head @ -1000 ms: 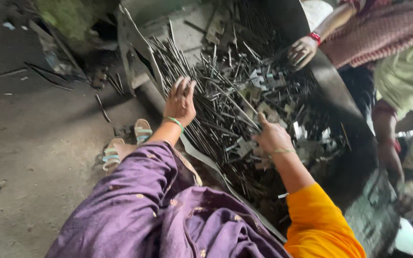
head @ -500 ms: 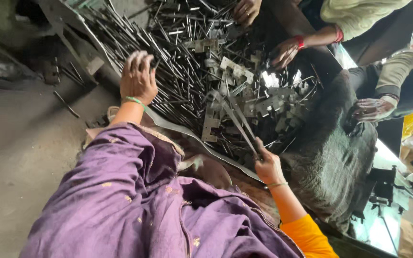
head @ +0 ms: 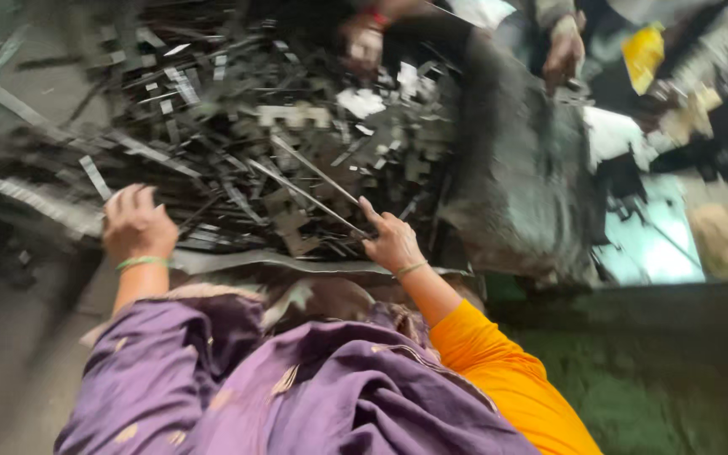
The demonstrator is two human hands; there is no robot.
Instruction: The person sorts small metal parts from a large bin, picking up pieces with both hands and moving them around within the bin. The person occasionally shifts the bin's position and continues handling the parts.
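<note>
Here, right hand [head: 391, 242] at centre frame, grip closed around the near ends of two long thin metal rods [head: 313, 181]. Long axis diagonal, pointing up-left from the hand over the scrap metal pile [head: 238, 126]; grey, straight, slender, blurred. Left hand [head: 135, 224] at lower left, fingers spread and resting on strips at the pile's edge, gripping nothing. Another person's hand [head: 362, 44] at top centre.

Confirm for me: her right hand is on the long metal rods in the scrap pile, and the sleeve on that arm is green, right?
Not green. The head view shows the right hand on the long metal rods in the scrap pile, but that sleeve is orange.
</note>
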